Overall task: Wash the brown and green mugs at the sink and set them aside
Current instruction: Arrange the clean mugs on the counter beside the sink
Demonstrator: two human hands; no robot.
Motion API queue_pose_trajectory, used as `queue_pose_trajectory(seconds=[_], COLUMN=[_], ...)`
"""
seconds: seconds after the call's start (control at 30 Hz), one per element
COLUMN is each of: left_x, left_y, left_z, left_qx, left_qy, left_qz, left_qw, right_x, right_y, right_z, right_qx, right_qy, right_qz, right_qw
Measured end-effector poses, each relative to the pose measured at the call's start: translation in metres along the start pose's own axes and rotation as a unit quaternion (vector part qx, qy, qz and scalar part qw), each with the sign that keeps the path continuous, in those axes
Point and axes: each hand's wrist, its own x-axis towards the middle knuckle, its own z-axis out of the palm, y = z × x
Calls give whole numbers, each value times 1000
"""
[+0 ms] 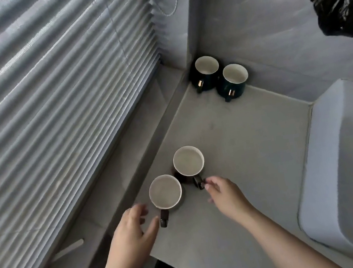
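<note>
The left hand [131, 232] is spread beside the nearer brown mug [165, 191]. The right hand [225, 193] is loosely open, its fingertips [206, 183] at the farther brown mug [188, 161]. Both handles should be hooked fully.

brown mugs [180, 181]: white inside | green mugs [220, 78]: white inside, gold-trimmed handles | counter [231, 148]: pale grey

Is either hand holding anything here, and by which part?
Nothing is clearly held. The right hand reaches the handle of the far brown mug, grip unclear; the left hand is open beside the near brown mug.
</note>
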Motion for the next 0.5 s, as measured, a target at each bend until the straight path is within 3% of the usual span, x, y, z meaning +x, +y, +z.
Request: queue_pose_trajectory(seconds=[0.3, 0.5], left_x=[-1, 8], left_y=[-12, -12], left_z=[32, 42], left_qx=[-97, -156], left_qy=[-33, -62], left_qz=[-53, -90], left_qw=[993, 982], right_x=[10, 7], right_y=[-10, -16], right_z=[13, 16], right_qx=[120, 145], right_qy=[-30, 8], right_qz=[26, -2], right_qw=[992, 989])
